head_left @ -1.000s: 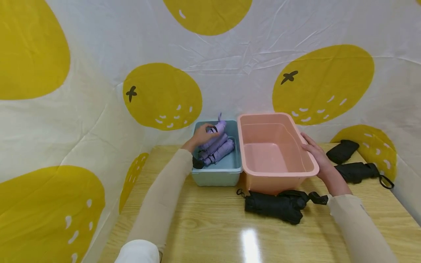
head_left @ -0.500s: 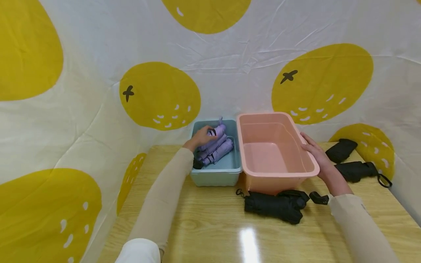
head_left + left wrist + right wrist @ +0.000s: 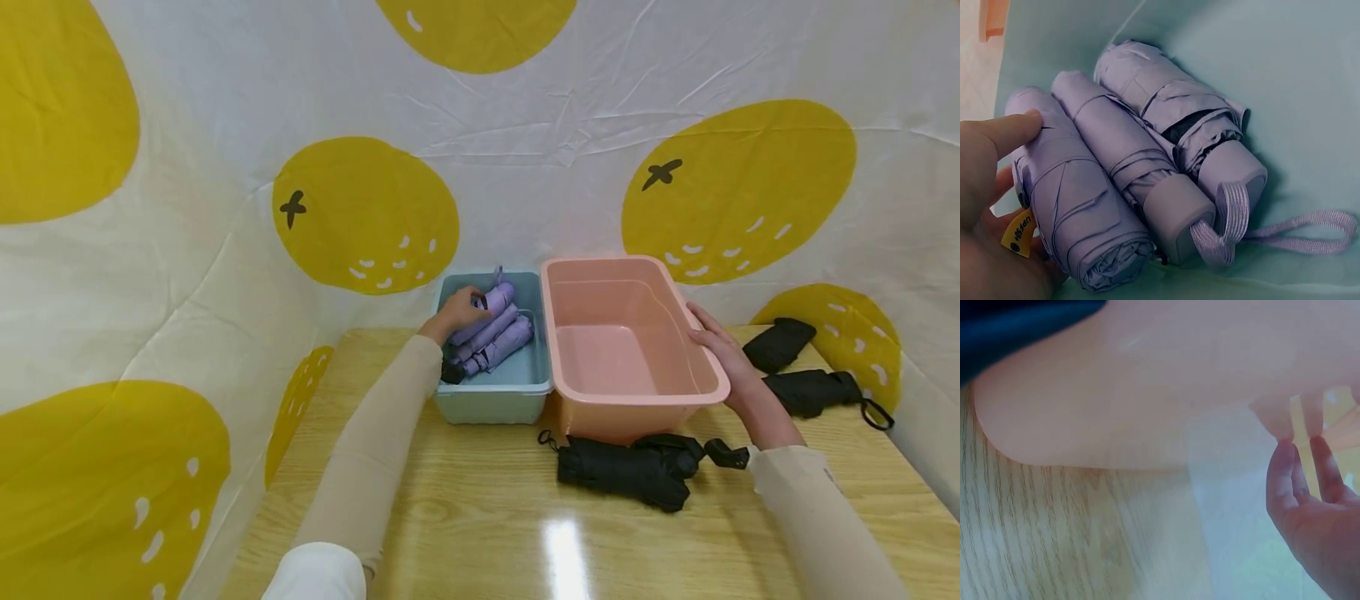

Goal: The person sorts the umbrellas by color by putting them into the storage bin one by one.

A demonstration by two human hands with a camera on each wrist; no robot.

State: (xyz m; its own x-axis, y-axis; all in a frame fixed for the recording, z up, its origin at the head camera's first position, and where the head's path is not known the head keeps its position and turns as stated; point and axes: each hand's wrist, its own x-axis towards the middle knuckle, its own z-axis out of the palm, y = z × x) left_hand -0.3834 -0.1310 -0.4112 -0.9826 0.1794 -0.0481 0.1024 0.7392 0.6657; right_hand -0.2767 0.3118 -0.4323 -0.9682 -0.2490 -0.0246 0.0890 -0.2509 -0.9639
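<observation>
Three folded purple umbrellas lie side by side in the blue bin (image 3: 491, 408). My left hand (image 3: 459, 314) grips the leftmost purple umbrella (image 3: 1079, 187), thumb on top and the other fingers beneath it, near a yellow tag (image 3: 1018, 233). Beside it in the left wrist view are the middle umbrella (image 3: 1119, 137), with a smooth handle, and the far umbrella (image 3: 1166, 94). Strap loops hang from the handle ends. At the pink bin (image 3: 637, 398), my right hand (image 3: 726, 354) rests its straight fingers against the right side by the rim; the right wrist view shows fingertips touching the wall.
A folded black umbrella (image 3: 622, 471) lies in front of the pink bin. To the right are another black umbrella (image 3: 813, 392) and a black bundle (image 3: 782, 344). Behind the bins hangs a white cloth (image 3: 525, 192) with yellow fruit prints. The wooden table (image 3: 465, 517) spreads in front.
My left hand has lowered the leftmost purple umbrella slightly, down beside the other two in the blue bin. The right hand stays at the pink bin's side.
</observation>
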